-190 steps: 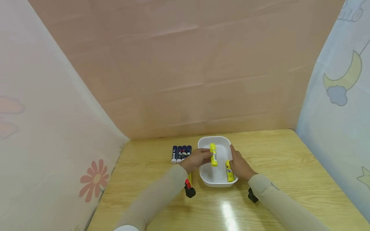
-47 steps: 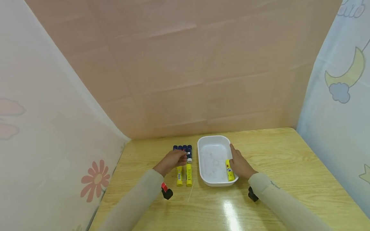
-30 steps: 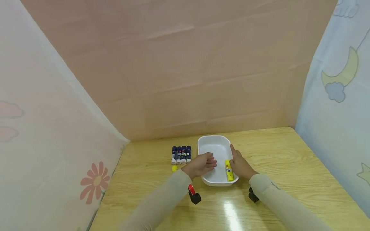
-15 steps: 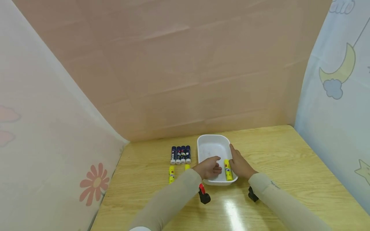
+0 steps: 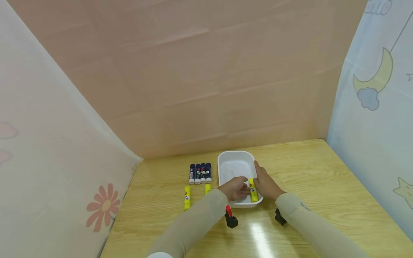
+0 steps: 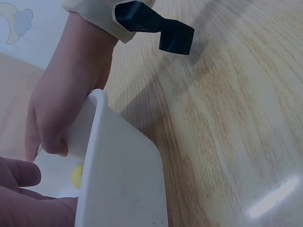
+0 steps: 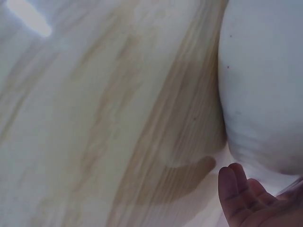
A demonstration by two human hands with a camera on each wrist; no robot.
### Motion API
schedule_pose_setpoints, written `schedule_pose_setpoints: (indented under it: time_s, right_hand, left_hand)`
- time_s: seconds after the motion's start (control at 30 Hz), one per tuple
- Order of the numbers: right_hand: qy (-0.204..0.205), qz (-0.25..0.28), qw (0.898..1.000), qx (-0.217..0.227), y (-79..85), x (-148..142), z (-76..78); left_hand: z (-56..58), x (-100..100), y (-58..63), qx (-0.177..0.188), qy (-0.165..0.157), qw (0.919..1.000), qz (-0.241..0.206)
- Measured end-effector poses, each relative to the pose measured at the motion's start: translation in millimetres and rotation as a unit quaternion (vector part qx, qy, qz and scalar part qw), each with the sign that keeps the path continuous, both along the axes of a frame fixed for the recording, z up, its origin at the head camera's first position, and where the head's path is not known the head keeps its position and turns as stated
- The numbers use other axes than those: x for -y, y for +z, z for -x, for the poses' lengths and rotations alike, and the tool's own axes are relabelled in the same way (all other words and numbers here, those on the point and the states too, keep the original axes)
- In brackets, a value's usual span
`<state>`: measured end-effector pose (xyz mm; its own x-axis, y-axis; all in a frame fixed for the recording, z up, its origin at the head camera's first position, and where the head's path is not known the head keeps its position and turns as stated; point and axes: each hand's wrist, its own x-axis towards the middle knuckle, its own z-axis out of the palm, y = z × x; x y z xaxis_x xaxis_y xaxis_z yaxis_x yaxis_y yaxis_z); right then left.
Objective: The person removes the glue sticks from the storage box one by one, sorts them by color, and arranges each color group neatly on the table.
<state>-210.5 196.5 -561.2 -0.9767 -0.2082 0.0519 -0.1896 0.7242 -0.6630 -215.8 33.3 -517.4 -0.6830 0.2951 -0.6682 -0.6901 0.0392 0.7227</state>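
My left hand [image 5: 237, 189] reaches over the near left rim into the white tub [image 5: 237, 152]. Its fingers are spread loosely, fingertips close beside a yellow glue stick [image 5: 253, 191] lying along the tub's right wall. My right hand [image 5: 267, 183] grips that wall, thumb inside near the glue stick; in the right wrist view its fingers [image 7: 236, 194] lie along the outside. The left wrist view shows the left hand [image 6: 28, 203] low in the corner, the right hand [image 6: 66, 94] over the rim and the glue stick's yellow end [image 6: 76, 176].
Several dark blue glue sticks [image 5: 198, 174] with white ends lie in a row left of the tub. Nearer lie two yellow glue sticks, one farther left [image 5: 187, 198] and one partly behind the left sleeve [image 5: 208, 188]. A brown sheet [image 5: 193, 89] hangs behind the wooden table [image 5: 290, 157].
The left hand held a yellow glue stick over the tub, later hovered at the blue row, then moved right into the tub. One yellow stick on the table lies farther left. The right hand stays put.
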Motion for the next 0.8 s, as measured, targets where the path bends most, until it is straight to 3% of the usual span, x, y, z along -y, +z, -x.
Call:
schedule_pose_setpoints:
  time_s: [0.2,0.4,0.8]
  right_hand:
    - [0.001,-0.009,1.0,-0.024,3.9,5,1.2]
    - [0.002,-0.01,1.0,-0.018,4.4,5,-0.6]
    - [-0.001,0.002,1.0,-0.018,3.9,6,0.2]
  left_hand:
    - [-1.5,-6,-5.4,-0.023,0.0,0.9997,0.009]
    - [-4.4,-11,-9.1,-0.048,-0.01,0.9988,0.01]
    - [-8.7,-16,-19.9,-0.121,-0.033,0.9879,0.09]
